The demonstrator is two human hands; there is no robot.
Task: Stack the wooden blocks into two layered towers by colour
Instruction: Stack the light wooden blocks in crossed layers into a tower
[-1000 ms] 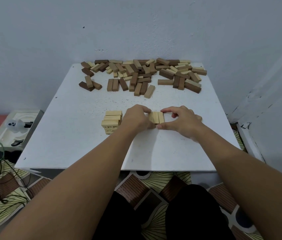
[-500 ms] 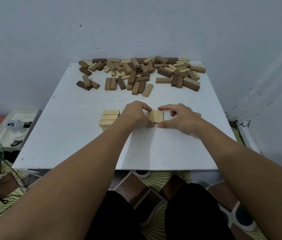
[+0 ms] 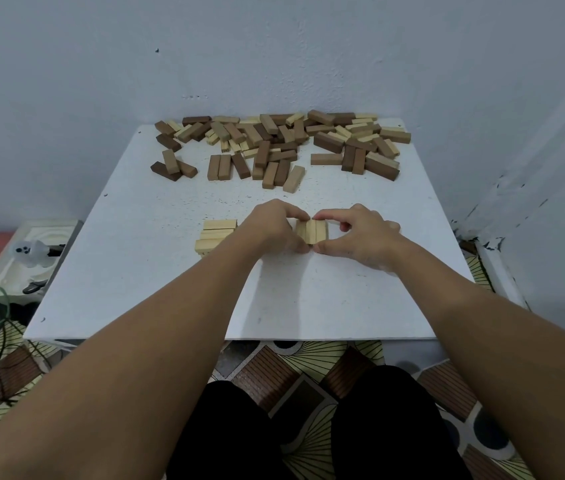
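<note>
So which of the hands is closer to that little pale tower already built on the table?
Left. The left hand sits right beside the pale tower, just to its right, while the right hand is farther right, beyond the three pale blocks both hands pinch.

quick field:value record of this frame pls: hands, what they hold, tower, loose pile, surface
left hand: pinches the block set from its left side
right hand: pinches the same set from its right
held: three light blocks side by side, low over the table
tower: light block stack, partly behind the left hand
pile: mixed light and dark blocks at far edge
surface: white table
</note>
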